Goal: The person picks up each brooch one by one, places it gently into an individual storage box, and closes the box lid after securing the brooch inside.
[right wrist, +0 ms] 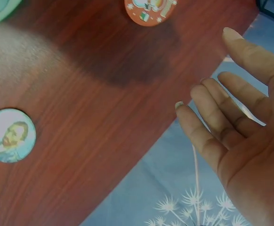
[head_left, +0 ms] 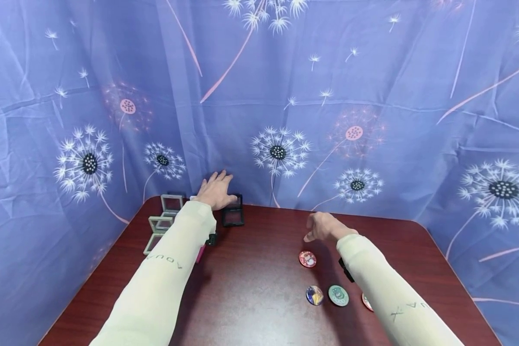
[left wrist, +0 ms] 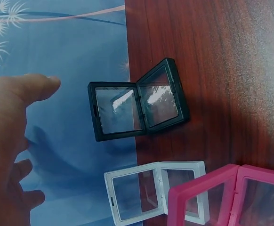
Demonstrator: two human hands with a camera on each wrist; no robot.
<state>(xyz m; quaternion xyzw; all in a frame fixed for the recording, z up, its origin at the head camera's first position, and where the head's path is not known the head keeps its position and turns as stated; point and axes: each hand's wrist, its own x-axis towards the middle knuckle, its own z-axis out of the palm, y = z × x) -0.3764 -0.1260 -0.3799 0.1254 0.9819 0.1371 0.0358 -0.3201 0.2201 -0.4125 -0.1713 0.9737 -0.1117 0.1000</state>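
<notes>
badges (head_left: 339,295) near; left hand (head_left: 216,191) over black case (head_left: 233,216).

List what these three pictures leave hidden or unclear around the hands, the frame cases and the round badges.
- Head view: the left hand covers part of the black case, so contact cannot be told.
- Head view: the right sleeve hides most of one badge.
- Left wrist view: the pink case is cut off by the bottom edge.
- Head view: badge pictures are too small to read.
</notes>
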